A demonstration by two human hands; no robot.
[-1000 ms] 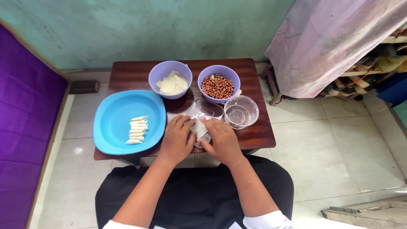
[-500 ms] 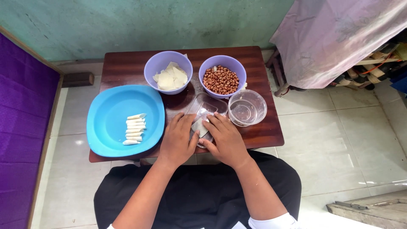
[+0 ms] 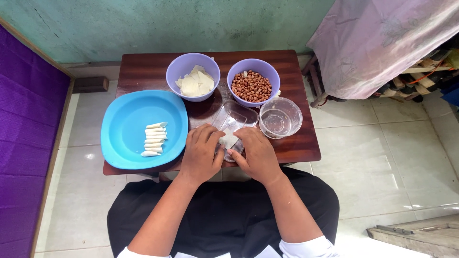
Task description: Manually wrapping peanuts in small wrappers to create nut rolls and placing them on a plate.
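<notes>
A pale wrapper piece (image 3: 228, 140) sits pinched between the two hands near the front edge of the dark wooden table (image 3: 143, 71), roughly at its middle. The left hand (image 3: 201, 155) curls its fingers closed against the wrapper from the left, and the right hand (image 3: 256, 154) does the same from the right, fingertips bent inward and touching it. Both hands work over a clear rectangular tray (image 3: 234, 117), which lies just behind them and is partly hidden by them. On the table's left side a big blue plate (image 3: 124, 138) overhangs the front and left edges and carries a short column of white rolled pieces (image 3: 155, 138). Toward the back edge stand two lilac bowls side by side: the left bowl (image 3: 179, 67) holds flat pale sheets, the right bowl (image 3: 265, 67) holds brown peanuts. A clear round bowl (image 3: 281, 117) stands near the right edge, just beside the tray.
</notes>
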